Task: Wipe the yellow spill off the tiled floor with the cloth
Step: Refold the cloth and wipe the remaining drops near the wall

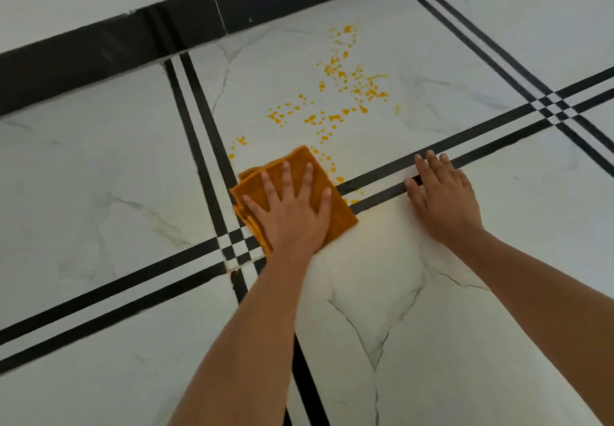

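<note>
My left hand (292,213) lies flat on the folded orange-yellow cloth (295,189), fingers spread wide and straight, palm pressing down rather than gripping; the cloth sits on the white marble-look tiled floor (99,166), just beyond and to the right of the small black-and-white checkered crossing (240,247) where two pairs of black stripes meet, and that crossing is my landmark for the rest; the cloth's near left edge shows several stacked folds, and its near corner almost touches the crossing; my right hand (443,193) rests well to the right of the crossing, palm down on bare tile, fingers extended and close together, holding nothing, its fingertips lying across the double black stripe (481,133) that runs away to the right from the crossing; the yellow spill (349,90) spreads as scattered drops and small blots over the tile beyond and to the right of the crossing, its farthest drops close to the broad black border band (133,40) at the far side; its nearest drops lie just beside the cloth's far and right edges, and a few sit on the stripe between my two hands; a faint yellowish smear shows on the tile just right of the cloth's near edge; both forearms are bare.
</note>
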`<state>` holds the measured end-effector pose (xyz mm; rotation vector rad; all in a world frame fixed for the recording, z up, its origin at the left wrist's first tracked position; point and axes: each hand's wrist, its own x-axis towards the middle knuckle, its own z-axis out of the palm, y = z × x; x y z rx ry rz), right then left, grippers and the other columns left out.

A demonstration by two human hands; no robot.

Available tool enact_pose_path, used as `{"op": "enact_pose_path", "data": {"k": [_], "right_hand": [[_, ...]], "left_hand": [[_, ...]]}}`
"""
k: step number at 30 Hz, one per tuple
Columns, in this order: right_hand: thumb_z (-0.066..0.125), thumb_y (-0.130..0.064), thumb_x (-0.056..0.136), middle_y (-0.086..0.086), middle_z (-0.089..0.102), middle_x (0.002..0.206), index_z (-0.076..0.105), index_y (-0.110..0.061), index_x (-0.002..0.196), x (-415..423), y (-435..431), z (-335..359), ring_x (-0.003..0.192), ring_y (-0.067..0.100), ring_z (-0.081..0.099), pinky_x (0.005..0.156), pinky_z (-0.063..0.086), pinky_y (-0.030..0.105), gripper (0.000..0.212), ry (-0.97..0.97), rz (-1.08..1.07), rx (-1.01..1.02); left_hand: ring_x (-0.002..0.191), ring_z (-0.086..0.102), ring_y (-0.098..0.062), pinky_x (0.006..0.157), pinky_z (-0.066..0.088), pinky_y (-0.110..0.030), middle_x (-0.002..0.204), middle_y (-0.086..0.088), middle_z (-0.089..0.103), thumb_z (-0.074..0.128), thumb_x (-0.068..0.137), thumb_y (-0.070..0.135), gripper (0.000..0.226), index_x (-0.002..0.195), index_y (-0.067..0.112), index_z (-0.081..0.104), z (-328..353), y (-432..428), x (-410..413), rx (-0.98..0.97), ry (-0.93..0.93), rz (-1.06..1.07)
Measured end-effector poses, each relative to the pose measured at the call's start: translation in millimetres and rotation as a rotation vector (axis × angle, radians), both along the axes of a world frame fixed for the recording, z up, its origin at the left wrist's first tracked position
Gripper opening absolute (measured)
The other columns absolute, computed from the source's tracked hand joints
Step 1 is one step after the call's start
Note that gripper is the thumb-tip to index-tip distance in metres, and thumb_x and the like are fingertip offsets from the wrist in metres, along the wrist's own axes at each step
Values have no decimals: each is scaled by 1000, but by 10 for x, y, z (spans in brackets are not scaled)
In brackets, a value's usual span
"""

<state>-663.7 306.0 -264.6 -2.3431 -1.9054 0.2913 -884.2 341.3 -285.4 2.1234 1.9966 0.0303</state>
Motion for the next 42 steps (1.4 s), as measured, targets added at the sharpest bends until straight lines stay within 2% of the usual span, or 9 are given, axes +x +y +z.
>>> {"op": "enact_pose_path", "data": {"k": [4,9,14,18,23,32,37,38,42], "right_hand": [[14,-48,97,7,15,157,20,-15,148,336,-9,-23,145,24,8,116,9,42,60,6,-30,-18],[16,-44,98,3,6,158,13,-19,149,496,-253,110,145,19,1,117,4,39,57,116,0,-132],[12,-47,98,0,5,158,9,-23,149,533,-206,222,145,18,-2,116,1,38,57,112,117,-195],[18,-44,99,4,3,159,6,-20,149,378,-37,139,145,21,-1,116,4,40,57,160,37,-203],[21,-39,99,6,5,158,8,-18,149,459,438,24,146,23,-1,116,3,41,56,100,-84,-67],[12,-46,98,1,-4,159,2,-22,149,573,1218,8,145,19,-7,116,-3,39,58,138,-306,-145],[14,-46,98,0,-1,159,6,-23,149,707,1566,22,145,18,-5,116,-1,38,57,147,-399,-107],[14,-46,98,0,0,159,7,-23,149,744,1609,29,145,18,-4,116,1,39,57,144,-411,-114],[13,-46,98,-1,-2,159,4,-24,149,787,1581,6,145,19,-6,117,1,41,57,87,-405,-185]], "left_hand": [[143,-9,-31,104,-13,-64,158,7,-1,7,86,68,60,143,50,0,2,-451,439,5,28,-281],[140,-22,-29,103,-10,-69,156,8,-17,13,89,67,61,142,49,-12,136,-157,678,-185,-10,123],[140,-23,-31,101,-11,-69,155,8,-22,-3,77,75,68,138,51,-20,193,-500,874,-220,68,-161],[140,-23,-29,101,-11,-69,154,11,-21,11,86,72,62,138,53,-17,195,-200,875,-209,73,-132],[142,-17,-26,103,-4,-69,156,13,-14,1,75,75,64,132,56,-20,86,641,776,-84,165,-467],[142,-14,-29,101,-5,-71,157,11,-9,3,73,75,71,140,53,-8,70,1919,1191,-60,130,-578],[142,12,-35,97,11,-77,155,5,22,26,82,70,64,142,50,17,-66,1992,969,156,43,-1122],[142,13,-34,97,12,-77,155,6,22,25,81,71,64,141,51,17,-50,2154,1059,161,49,-1098],[143,-10,-28,101,-7,-70,157,11,-4,17,82,74,66,141,53,-1,63,2495,1444,13,74,-652]]}}
